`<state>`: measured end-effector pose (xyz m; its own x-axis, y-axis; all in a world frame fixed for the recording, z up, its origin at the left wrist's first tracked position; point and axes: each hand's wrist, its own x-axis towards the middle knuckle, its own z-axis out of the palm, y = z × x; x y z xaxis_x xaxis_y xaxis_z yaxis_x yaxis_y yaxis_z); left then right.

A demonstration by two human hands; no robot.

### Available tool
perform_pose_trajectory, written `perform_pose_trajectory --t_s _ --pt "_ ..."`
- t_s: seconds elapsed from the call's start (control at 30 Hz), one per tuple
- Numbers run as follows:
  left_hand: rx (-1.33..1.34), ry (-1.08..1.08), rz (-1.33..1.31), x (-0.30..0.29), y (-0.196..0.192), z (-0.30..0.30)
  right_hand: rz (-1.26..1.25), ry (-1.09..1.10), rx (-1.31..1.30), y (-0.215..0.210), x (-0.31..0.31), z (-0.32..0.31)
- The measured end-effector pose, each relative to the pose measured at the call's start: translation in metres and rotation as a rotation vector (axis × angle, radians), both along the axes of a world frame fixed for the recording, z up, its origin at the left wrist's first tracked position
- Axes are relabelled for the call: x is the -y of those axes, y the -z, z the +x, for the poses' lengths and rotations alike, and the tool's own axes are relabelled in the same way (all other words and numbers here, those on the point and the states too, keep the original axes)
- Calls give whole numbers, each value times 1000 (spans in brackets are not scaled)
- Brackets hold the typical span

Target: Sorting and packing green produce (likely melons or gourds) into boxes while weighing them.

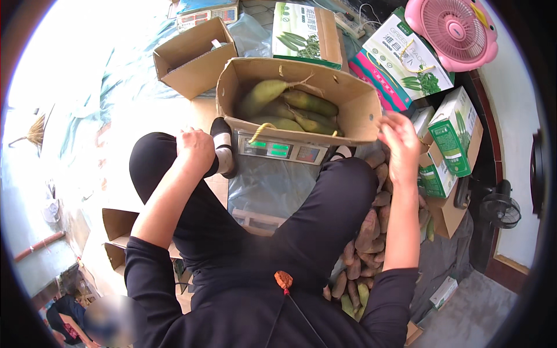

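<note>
An open cardboard box stands on a scale with lit green digits, in front of my knees. Several long green radishes lie inside it, some with thin root tails. Yellow rope handles hang at its rim. At the box's right edge my right hand has its fingers curled against the cardboard, seemingly pinching it. My left hand rests on my left knee, fingers curled in, with nothing seen in it.
Brown-skinned, elongated roots are piled beside my right leg. Another open carton stands at the far left. Printed green-and-white boxes stack at the right, below a pink fan. A small black fan sits by the right wall.
</note>
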<state>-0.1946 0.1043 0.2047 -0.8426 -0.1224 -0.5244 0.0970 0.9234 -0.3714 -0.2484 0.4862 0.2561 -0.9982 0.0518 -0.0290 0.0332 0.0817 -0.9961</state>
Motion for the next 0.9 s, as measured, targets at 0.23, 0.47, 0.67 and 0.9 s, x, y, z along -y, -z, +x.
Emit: perform_pose_trajectory --t_s 0.23,0.47,0.67,0.9 --pt "-8 20 -46 1 6 2 92 481 295 88 -123 127" --pt "-32 53 -27 -9 9 -2 -93 617 601 188 -131 268" --pt "-12 48 -88 -6 -1 -1 34 428 826 228 -80 304" --pt "-45 89 -72 -16 -1 -2 83 292 911 242 -54 320"
